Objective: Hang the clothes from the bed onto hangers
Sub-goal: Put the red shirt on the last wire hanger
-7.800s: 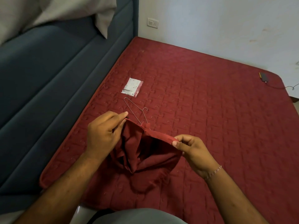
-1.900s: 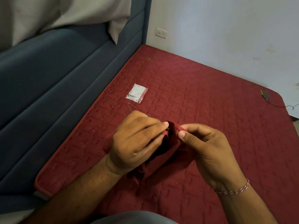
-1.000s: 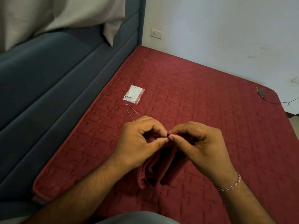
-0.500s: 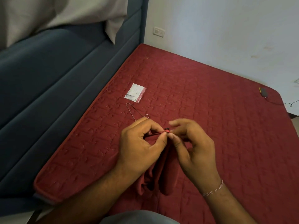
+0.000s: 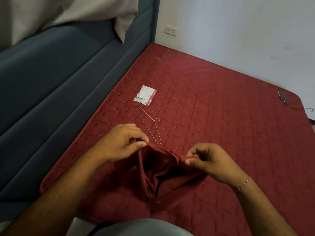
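A dark red garment [image 5: 158, 174] hangs between my hands just above the red quilted bed [image 5: 221, 133]. My left hand [image 5: 119, 143] pinches its upper edge on the left. My right hand [image 5: 209, 160] pinches the same edge on the right, so the opening is stretched wide and the inside shows dark. The rest of the cloth sags down onto the bed. A thin wire hanger [image 5: 150, 125] lies flat on the bed just beyond my left hand, apart from the garment.
A small clear packet [image 5: 145, 95] lies beyond the hanger. A blue padded headboard [image 5: 59, 99] runs along the left, with pale pillows [image 5: 51, 12] above. A small dark device with a cable [image 5: 282, 97] sits at the bed's far right corner, by the white wall.
My hands, pinched close together at one spot on the garment's edge half a second ago, have moved apart and pulled the opening wide. More of the hanger is uncovered.
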